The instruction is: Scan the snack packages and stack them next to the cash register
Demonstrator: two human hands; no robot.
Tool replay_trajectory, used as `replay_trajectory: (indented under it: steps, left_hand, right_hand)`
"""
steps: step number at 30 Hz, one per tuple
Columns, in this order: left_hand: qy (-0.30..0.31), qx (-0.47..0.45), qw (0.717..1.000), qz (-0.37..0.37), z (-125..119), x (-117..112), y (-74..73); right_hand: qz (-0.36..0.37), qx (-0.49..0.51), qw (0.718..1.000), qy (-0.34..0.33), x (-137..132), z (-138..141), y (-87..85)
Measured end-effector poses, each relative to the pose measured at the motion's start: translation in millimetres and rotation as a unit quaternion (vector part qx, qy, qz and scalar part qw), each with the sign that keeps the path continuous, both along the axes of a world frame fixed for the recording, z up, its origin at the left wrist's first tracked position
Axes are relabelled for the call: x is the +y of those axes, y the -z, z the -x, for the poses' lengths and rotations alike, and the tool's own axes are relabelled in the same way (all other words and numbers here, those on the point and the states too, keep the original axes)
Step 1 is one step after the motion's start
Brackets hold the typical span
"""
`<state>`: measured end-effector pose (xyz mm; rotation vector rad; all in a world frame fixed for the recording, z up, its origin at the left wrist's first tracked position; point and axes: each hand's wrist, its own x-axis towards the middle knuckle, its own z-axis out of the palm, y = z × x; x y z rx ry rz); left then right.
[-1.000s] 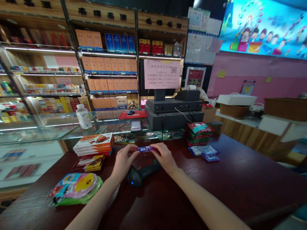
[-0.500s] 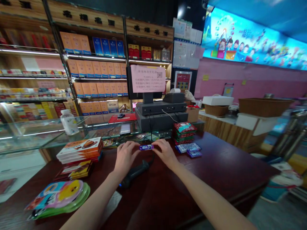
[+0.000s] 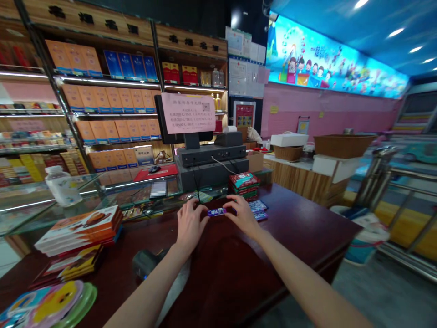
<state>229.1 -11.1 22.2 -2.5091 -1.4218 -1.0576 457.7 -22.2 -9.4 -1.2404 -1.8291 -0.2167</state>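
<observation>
A small purple-wrapped candy bar (image 3: 217,212) lies level between my hands above the dark red wooden counter (image 3: 300,218). My left hand (image 3: 190,224) is shut on its left end, and my right hand (image 3: 243,215) is shut on its right end. A black handheld barcode scanner (image 3: 145,263) lies on the counter under my left forearm, its body partly hidden. Beyond my right hand are a stack of red-and-green packets (image 3: 244,186) and some flat blue packets (image 3: 259,212).
Stacked orange chocolate boxes (image 3: 78,237) and colourful round packs (image 3: 44,305) lie at the counter's left. A glass display case (image 3: 136,193) with a water bottle (image 3: 63,187) runs behind it. A black cash register (image 3: 211,157) stands beyond, with product shelves (image 3: 105,100) behind.
The view has swung right, with more of the shop at right showing. My hands still hold the bar and now sit farther right of the scanner, which appears lower left.
</observation>
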Motion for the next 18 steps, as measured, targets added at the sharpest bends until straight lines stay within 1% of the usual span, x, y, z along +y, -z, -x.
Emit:
replay_trajectory:
  steps: [10, 14, 18]
  left_hand:
    - [0.043, -0.012, 0.998, 0.040, -77, 7, 25.9]
    - [0.062, -0.016, 0.996, 0.060, -107, 5, 34.4]
    - [0.078, -0.023, 0.994, 0.073, -133, 1, 40.7]
  right_hand:
    - [0.056, -0.019, 0.997, 0.045, -12, -76, 13.6]
    - [0.087, -0.026, 0.994, 0.068, -18, -107, 21.5]
    - [0.101, -0.025, 0.991, 0.086, -24, -134, 28.8]
